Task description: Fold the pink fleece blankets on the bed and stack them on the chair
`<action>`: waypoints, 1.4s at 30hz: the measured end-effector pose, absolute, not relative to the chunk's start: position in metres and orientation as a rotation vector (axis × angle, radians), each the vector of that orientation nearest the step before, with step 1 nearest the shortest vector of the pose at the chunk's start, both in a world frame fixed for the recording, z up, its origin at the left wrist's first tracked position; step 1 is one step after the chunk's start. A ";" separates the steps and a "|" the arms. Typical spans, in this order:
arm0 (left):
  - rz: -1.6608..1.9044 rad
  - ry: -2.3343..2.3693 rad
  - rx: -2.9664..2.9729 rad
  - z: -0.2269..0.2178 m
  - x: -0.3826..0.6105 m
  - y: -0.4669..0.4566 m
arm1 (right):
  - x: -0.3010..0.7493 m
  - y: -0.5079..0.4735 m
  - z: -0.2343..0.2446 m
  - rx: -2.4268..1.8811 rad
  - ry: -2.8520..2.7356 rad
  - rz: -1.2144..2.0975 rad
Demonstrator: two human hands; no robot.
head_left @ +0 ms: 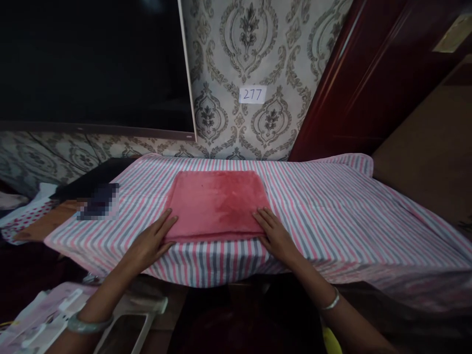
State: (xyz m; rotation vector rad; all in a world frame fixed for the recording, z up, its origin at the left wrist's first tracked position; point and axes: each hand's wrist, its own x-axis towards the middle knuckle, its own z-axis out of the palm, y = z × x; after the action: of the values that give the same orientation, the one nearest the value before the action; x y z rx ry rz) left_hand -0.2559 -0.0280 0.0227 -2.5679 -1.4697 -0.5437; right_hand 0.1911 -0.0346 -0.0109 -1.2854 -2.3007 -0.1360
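A folded pink-red plush cloth (217, 206) lies as a flat rectangle on a striped tablecloth (313, 211). Its right part looks darker than its left, and folded layers show along the front edge. My left hand (149, 243) touches the front left corner, fingers stretched over the edge and thumb low beside it. At the front right corner, my right hand (275, 233) rests its outstretched fingers on top of the cloth, thumb by the front edge. Neither hand is closed around it.
A blurred-out dark object (99, 201) sits at the table's left end. Behind are a large television (92, 64), patterned wallpaper and a paper label (252, 94) reading 277. A dark red door (354, 83) stands right. White-framed items (136, 324) lie below the table's front edge.
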 end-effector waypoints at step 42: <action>-0.098 -2.082 -2.261 0.074 -0.141 0.173 | 0.113 0.163 0.055 -2.016 -1.927 0.077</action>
State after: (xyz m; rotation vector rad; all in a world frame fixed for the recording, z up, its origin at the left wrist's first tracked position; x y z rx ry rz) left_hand -0.1411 0.1730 0.0736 -2.2611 -2.0822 -0.0978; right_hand 0.1125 0.1632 0.0553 -2.0157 -1.9271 0.0775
